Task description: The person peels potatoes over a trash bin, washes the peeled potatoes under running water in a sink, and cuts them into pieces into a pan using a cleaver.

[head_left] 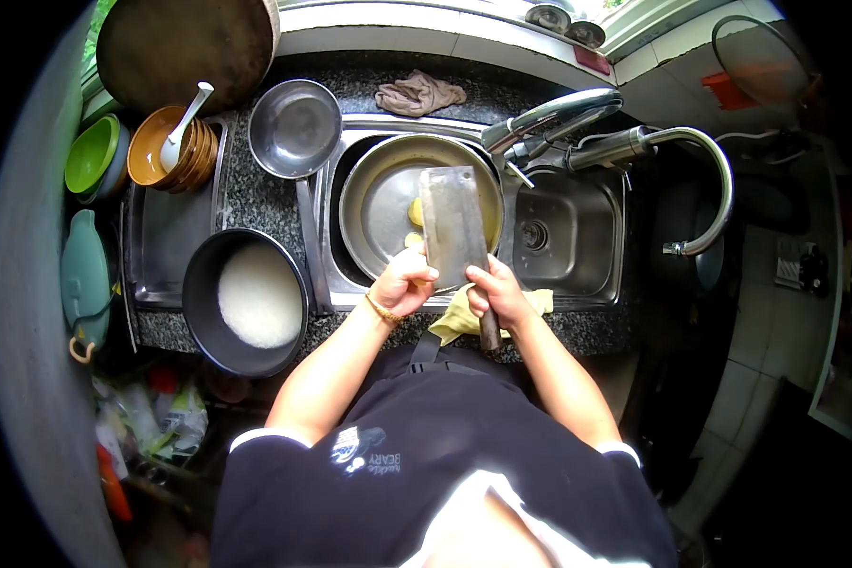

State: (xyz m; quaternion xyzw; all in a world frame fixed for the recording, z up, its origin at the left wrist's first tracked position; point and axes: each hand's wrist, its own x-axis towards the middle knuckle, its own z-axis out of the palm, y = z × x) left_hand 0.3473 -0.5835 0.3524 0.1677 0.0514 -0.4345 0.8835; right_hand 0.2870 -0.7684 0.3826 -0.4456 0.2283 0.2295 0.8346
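Note:
My right hand [502, 295] is wrapped round the dark handle of a cleaver [452, 222], whose broad blade points away from me over a large round metal pan [362, 204]. At the blade's near left edge, my left hand [405, 282] is closed, its fingers curled; what they hold, if anything, is hidden. Small yellow pieces [415, 212] show beside the blade, partly covered by it. The pan sits in the left basin of the sink [402, 125].
A black pot [195, 308] with white rice stands left, near a long-handled saucepan [295, 128]. Stacked brown bowls [151, 142] hold a white spoon. The faucet [563, 114] arches over the right basin [582, 241]. A yellow cloth [456, 320] lies on the front edge.

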